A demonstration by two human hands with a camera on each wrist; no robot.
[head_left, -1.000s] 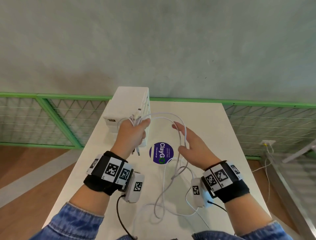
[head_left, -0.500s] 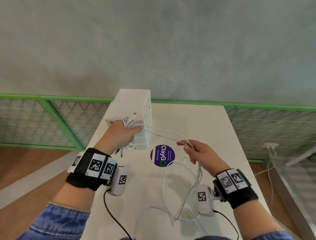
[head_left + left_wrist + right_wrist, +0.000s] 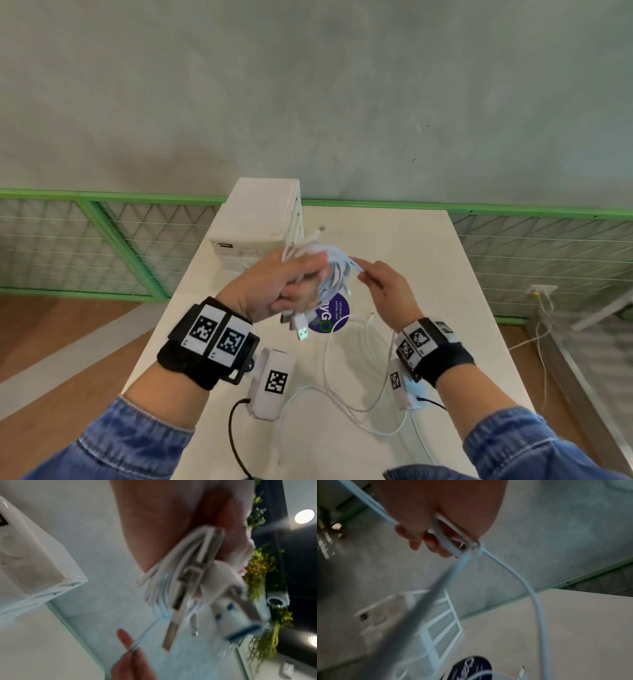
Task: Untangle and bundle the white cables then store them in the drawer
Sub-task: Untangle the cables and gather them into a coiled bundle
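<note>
My left hand (image 3: 291, 287) grips a coiled bundle of white cables (image 3: 329, 270) above the table, with USB plugs (image 3: 301, 329) hanging below the fist. In the left wrist view the bundle (image 3: 173, 577) and its plugs lie against the palm. Just right of the bundle, my right hand (image 3: 380, 284) pinches a white cable strand (image 3: 447, 540) that runs into it. Loose cable loops (image 3: 359, 383) trail from that hand down onto the white table (image 3: 428, 260). The small white drawer unit (image 3: 260, 219) stands just behind the hands, its drawer fronts (image 3: 440, 626) closed.
A round purple sticker (image 3: 334, 315) lies on the table under the hands. A green mesh railing (image 3: 102, 240) runs behind the table against a grey wall. Wooden floor lies on the left. A wall socket with a cable (image 3: 543, 291) sits at the far right.
My left hand has come back from the drawer unit toward the middle, with more cable coiled in it. My right hand has risen up to the bundle, and the slack between the hands is gone.
</note>
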